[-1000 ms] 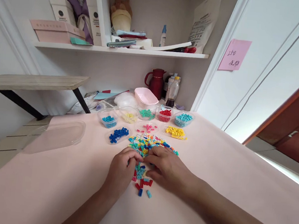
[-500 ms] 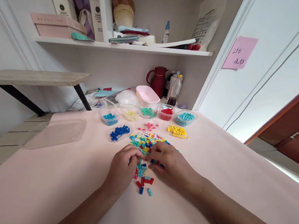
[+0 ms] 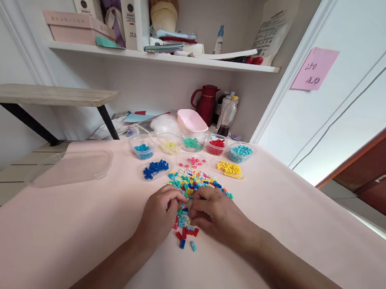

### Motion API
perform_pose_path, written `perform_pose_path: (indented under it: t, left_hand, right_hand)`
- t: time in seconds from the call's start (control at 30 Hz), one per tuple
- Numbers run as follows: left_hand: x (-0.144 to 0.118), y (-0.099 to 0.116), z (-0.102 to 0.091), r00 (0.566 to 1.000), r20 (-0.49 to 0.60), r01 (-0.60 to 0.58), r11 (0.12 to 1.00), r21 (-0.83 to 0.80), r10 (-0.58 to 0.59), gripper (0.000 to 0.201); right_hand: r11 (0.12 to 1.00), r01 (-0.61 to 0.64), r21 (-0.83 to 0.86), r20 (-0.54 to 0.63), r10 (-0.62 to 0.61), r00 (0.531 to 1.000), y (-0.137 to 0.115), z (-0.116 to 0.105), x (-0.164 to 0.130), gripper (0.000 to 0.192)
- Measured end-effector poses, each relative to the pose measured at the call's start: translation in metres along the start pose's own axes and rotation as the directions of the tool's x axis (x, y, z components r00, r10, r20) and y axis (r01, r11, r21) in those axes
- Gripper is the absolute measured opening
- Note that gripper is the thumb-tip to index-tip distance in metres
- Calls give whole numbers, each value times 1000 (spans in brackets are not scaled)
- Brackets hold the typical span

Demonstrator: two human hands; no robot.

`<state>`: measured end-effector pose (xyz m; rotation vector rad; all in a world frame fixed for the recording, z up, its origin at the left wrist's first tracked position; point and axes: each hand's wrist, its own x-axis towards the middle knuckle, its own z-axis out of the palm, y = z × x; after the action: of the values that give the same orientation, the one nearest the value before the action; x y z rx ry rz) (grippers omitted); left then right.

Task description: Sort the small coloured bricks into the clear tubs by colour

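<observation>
Right hand [image 3: 218, 214] curled tighter — over bricks [image 3: 194, 180]; left hand [image 3: 158, 212] half-curled alongside — cannot tell if either holds any.

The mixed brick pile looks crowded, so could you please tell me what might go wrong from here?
Red bricks lie loose close to the right hand, so a wrist might sweep them away.
Dark blue bricks sit right beside the mixed pile, so a wrong colour could slip among them.
Yellow bricks are heaped just beyond it, so a bump might spill some.
</observation>
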<state>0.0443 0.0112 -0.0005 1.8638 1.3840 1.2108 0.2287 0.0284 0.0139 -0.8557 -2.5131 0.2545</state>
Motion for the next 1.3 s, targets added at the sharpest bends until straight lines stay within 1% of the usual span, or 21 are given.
perform_pose_path:
  t: [0.13, 0.23, 0.27, 0.37, 0.47, 0.63, 0.7, 0.8, 0.87, 0.93, 1.0, 1.07, 1.17, 1.3]
  left_hand:
    - [-1, 0, 0, 1000, -4, 5, 1000, -15, -5, 34]
    - [-1, 1, 0, 1000, -6, 3, 1000, -25, -3, 33]
    - [-1, 1, 0, 1000, -7, 3, 1000, -23, -3, 33]
    - [-2, 2, 0, 1000, -12, -1, 1000, -13, 0, 35]
    - [-1, 2, 0, 1000, -5, -7, 1000, 1, 7, 35]
    - [-2, 0, 0, 1000, 12, 6, 1000, 5, -6, 36]
    - [-2, 0, 0, 1000, 10, 5, 1000, 8, -5, 35]
    - [-2, 0, 0, 1000, 7, 1, 1000, 16, -1, 34]
    - [-2, -1, 1, 1000, 7, 4, 1000, 11, -4, 35]
    - [-2, -1, 1, 1000, 9, 9, 1000, -2, -9, 35]
    - [-2, -2, 2, 1000, 6, 15, 1000, -9, -15, 35]
    - [-2, -3, 2, 1000, 5, 19, 1000, -8, -19, 35]
    - [-2, -3, 2, 1000, 8, 23, 1000, -11, -23, 36]
    - [-2, -2, 2, 1000, 8, 24, 1000, -11, -24, 36]
  right_hand:
    - [997, -52, -52, 15, 53, 998, 3, -9, -1, 10]
    - [995, -87, -53, 19, 88, 996, 8, -15, -2, 7]
    - [995, -93, -45, 11, 93, 996, 10, -16, -2, 9]
    - [993, -117, -34, -15, 116, 993, 13, -16, -3, 22]
    - [994, -106, -21, 22, 107, 994, 13, -14, -3, 28]
    - [996, -86, 0, 57, 86, 995, 12, -11, -4, 23]
    - [996, -80, 45, 71, 77, 995, 10, -13, -4, 23]
    - [990, -84, 111, 101, 73, 992, 9, -19, -5, 29]
    - [989, -113, 94, 90, 105, 990, 10, -24, -4, 28]
    - [989, -141, 53, 62, 138, 989, 11, -27, -4, 20]
    - [988, -151, 28, 59, 150, 987, 13, -28, -5, 14]
    - [991, -135, 24, 82, 133, 988, 13, -27, -5, 13]
    - [995, -95, 18, 118, 92, 989, 12, -24, -5, 18]
    - [996, -89, -26, 127, 92, 988, 8, -22, -4, 17]
